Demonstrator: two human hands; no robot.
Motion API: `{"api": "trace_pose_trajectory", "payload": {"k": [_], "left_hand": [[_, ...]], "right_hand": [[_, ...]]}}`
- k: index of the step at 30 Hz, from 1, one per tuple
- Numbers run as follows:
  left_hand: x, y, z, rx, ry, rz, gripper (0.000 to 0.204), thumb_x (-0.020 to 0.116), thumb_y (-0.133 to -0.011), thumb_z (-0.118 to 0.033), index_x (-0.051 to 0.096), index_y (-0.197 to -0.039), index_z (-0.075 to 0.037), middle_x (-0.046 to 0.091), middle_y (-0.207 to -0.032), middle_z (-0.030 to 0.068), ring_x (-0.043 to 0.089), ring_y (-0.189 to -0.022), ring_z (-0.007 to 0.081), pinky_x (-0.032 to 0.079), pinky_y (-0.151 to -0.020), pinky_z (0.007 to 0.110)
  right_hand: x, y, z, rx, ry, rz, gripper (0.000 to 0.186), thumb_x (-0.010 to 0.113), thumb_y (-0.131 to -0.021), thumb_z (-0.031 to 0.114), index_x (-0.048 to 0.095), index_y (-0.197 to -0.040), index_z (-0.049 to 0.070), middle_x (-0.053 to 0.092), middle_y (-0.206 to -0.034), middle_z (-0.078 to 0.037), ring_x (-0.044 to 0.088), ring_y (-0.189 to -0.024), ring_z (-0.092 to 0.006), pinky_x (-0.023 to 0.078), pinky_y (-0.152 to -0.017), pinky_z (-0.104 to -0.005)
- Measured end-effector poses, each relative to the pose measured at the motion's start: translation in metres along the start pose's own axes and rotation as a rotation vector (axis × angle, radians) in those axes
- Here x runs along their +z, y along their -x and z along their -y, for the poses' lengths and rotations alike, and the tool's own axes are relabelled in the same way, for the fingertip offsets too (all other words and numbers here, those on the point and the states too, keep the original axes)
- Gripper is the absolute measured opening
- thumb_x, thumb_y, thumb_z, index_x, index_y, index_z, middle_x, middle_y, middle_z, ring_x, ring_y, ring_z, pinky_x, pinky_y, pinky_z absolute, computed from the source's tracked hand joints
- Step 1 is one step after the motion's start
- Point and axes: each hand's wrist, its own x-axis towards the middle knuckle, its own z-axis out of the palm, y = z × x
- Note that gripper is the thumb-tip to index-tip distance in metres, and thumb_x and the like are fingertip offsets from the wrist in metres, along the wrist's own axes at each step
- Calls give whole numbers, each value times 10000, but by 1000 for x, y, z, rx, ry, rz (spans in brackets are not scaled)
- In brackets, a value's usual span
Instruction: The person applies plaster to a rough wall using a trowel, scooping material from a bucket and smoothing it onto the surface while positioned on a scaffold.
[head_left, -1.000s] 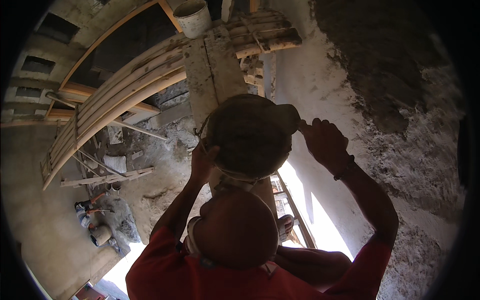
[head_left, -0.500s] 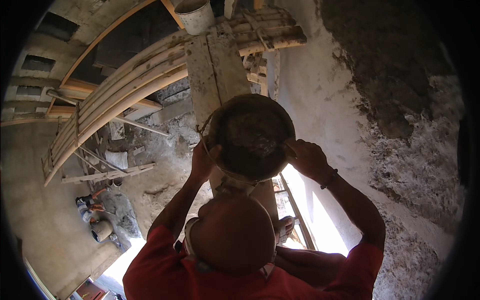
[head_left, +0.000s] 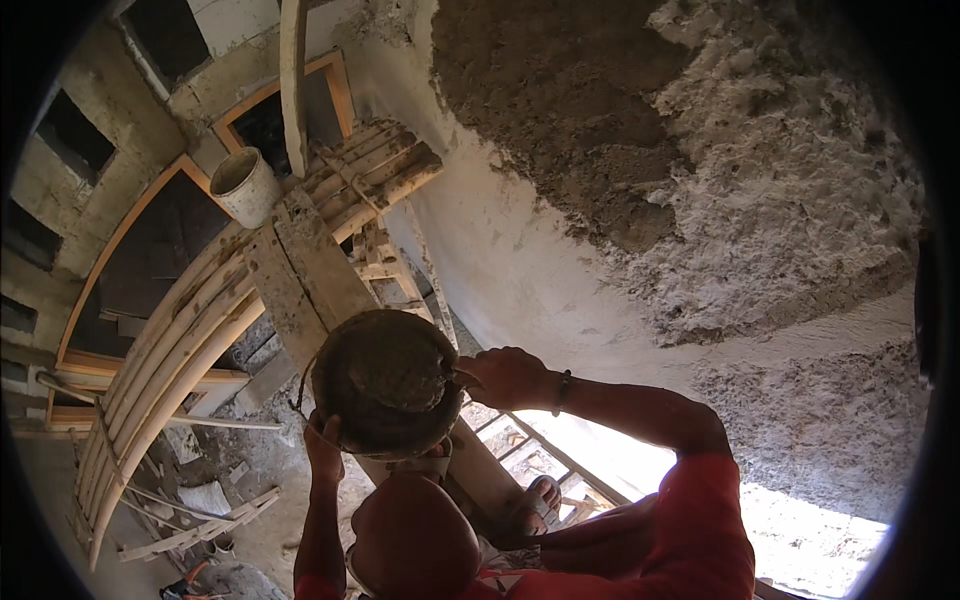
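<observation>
A round, dark, mortar-smeared bucket stands in front of me over the wooden planks, seen from above. Inside it a rough grey-brown lump of mortar rises on the right side. My left hand is closed on the bucket's near left edge, by its thin wire handle. At the right rim my right hand is a fist, knuckles up, close against the mortar. Whatever its fingers grip is hidden; I cannot tell whether it is the rim or a tool handle.
Mortar-stained planks lead away to bundled poles above a lower floor. A whitish bucket stands at their far end. Partly plastered wall rises on the right. A ladder stands below, beside my sandalled foot. Part of another person shows far below.
My view has swung to the right, so bucket and planks sit lower and further left. The mortar now shows as a raised lump. My right arm is more level; my left hand stays at the bucket.
</observation>
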Motion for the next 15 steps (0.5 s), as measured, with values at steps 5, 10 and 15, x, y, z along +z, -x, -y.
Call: {"api": "trace_pose_trajectory", "payload": {"k": [5, 10, 15], "left_hand": [[3, 1, -2, 24, 36, 38, 356, 616, -937, -151, 548, -1230, 40, 629, -1129, 107, 597, -1016, 186, 479, -912, 348], [-7, -7, 9, -19, 6, 67, 374, 631, -935, -174, 541, -1232, 36, 624, -1138, 114, 598, -1018, 194, 481, -909, 353], [-16, -1, -1, 11, 23, 85, 388, 636, -930, -187, 537, -1238, 28, 624, -1138, 111, 609, -1013, 205, 501, -887, 357]], "right_hand": [[-80, 40, 26, 98, -153, -68, 424, 729, -817, 244, 545, -1151, 59, 692, -958, -182, 667, -954, -367, 536, -821, -465], [-184, 101, 60, -62, -135, -311, 411, 791, -773, 192, 574, -1060, -6, 658, -839, -149, 659, -761, -322, 531, -729, -386], [-259, 153, 76, -109, -198, -326, 459, 774, -830, 289, 620, -1130, -23, 663, -777, -141, 678, -674, -206, 533, -586, -342]]}}
